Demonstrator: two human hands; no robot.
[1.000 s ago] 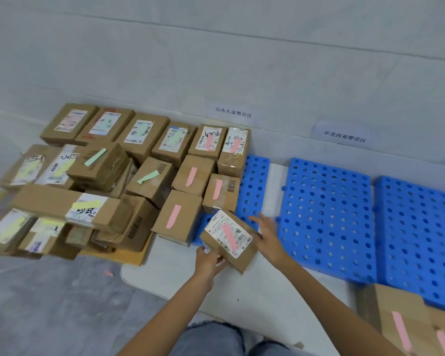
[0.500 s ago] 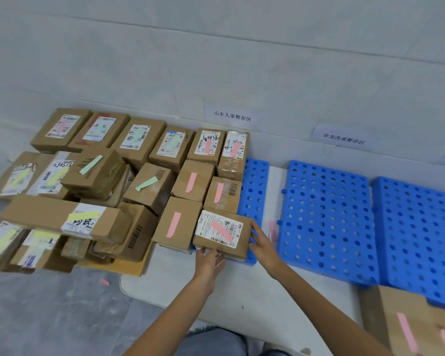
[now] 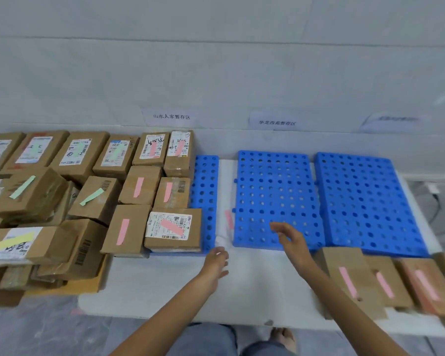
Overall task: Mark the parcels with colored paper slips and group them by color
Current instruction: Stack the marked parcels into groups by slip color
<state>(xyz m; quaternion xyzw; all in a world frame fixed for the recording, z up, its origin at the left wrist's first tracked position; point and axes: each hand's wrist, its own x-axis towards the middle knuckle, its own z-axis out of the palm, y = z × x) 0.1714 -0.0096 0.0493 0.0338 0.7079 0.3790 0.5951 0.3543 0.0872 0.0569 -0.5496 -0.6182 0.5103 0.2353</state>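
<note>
Pink-slipped parcel (image 3: 174,231) seated among pink-marked neighbours, left hand (image 3: 216,262) relaxed and empty, right hand (image 3: 292,241) spread above blue pallet (image 3: 275,186), nothing gripped

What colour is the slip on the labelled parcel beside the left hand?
Pink; the slip on that parcel shows best in the head view.

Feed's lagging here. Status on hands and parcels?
Left hand open, right hand open. Labelled pink-slip parcel down on left blue pallet, untouched. Loose pink slip beside pallet.
</note>
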